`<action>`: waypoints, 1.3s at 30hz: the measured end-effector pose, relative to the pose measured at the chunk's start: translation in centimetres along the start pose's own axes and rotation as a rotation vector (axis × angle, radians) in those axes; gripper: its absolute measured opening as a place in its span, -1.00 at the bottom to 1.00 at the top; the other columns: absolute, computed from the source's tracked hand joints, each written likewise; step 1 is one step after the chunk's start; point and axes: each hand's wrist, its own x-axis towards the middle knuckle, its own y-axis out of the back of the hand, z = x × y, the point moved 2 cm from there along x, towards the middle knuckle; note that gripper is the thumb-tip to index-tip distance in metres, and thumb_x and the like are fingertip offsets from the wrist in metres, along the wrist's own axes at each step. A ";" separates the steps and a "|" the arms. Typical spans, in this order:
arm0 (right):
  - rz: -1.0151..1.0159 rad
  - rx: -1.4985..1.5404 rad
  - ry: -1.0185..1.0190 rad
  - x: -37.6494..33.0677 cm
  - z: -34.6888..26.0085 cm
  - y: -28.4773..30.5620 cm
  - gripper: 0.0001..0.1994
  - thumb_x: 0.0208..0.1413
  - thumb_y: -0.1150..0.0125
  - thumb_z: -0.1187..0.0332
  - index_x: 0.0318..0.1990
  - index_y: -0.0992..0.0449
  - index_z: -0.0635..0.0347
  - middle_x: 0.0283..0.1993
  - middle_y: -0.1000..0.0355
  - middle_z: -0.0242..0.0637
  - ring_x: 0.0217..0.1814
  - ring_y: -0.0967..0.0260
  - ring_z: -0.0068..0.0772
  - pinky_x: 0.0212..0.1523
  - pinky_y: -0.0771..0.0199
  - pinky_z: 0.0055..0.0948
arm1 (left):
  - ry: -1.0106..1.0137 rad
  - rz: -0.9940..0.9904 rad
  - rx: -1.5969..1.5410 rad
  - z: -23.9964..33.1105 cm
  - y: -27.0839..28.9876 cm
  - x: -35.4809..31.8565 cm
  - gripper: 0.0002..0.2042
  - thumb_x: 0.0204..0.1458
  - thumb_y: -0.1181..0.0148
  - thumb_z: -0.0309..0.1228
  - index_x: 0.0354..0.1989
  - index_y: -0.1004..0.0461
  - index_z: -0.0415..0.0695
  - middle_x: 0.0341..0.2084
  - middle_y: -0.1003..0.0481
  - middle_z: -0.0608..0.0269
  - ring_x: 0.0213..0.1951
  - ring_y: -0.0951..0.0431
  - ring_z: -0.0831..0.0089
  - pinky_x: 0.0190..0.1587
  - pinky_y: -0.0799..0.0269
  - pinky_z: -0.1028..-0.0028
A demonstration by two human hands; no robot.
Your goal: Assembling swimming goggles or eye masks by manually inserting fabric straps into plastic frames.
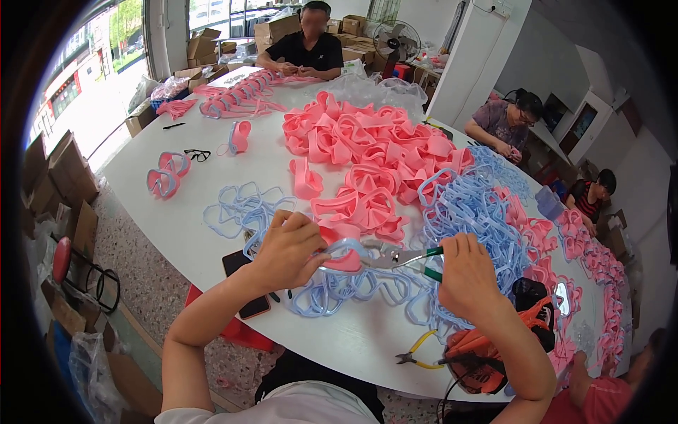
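In my left hand point(289, 247), the fingers are closed on a pink rubber mask skirt point(343, 262) with a light-blue frame point(346, 244) around part of it. My right hand point(467, 277) grips the green handles of metal pliers point(388, 256), which point left. Their jaws meet the right edge of the mask piece; whether they bite on it is too small to tell. Under and beside my hands lie loose light-blue frames point(321, 293). Just beyond them is a big heap of pink skirts point(367, 141), with a heap of blue frames point(470, 222) to its right.
Yellow-handled cutters point(418, 351) and an orange bag point(477, 357) lie near the front right edge. A phone point(253, 305) sits by my left forearm. Black eyeglasses point(199, 155) and joined masks point(166, 177) are at left. Several people work around the white table point(169, 219); a red stool point(244, 336) stands below.
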 end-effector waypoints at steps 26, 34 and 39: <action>-0.100 0.396 -0.483 -0.3 -3.9 -5.3 -0.60 -0.13 -0.25 0.50 -0.08 -0.32 0.27 -0.11 -0.37 0.02 0.01 -0.36 0.06 -0.15 -0.38 -0.04 | 0.464 0.673 -0.080 2.1 -2.7 1.3 -0.83 -0.13 -0.38 -0.40 -0.44 -0.49 -0.14 -0.42 -0.46 0.33 -0.23 -0.32 0.30 -0.13 -0.06 0.32; 0.232 0.430 -0.326 -1.6 -0.7 -3.3 -0.52 -0.23 -0.23 0.62 -0.04 -0.29 0.32 -0.08 -0.31 0.06 0.02 -0.26 0.13 -0.02 -0.29 -0.07 | 0.406 0.617 -0.031 1.8 -2.3 0.7 -0.83 -0.17 -0.38 -0.40 -0.43 -0.51 -0.11 -0.41 -0.47 0.33 -0.23 -0.35 0.31 -0.12 -0.07 0.31; 0.178 0.156 -0.134 -0.1 0.0 1.3 -0.38 -0.33 -0.29 0.62 0.02 -0.24 0.33 -0.06 -0.27 -0.01 0.06 -0.20 0.09 0.10 -0.22 -0.10 | 0.209 0.490 0.017 2.3 -1.9 0.4 -0.81 -0.22 -0.40 -0.40 -0.41 -0.54 -0.08 -0.38 -0.50 0.36 -0.19 -0.36 0.34 -0.10 -0.09 0.31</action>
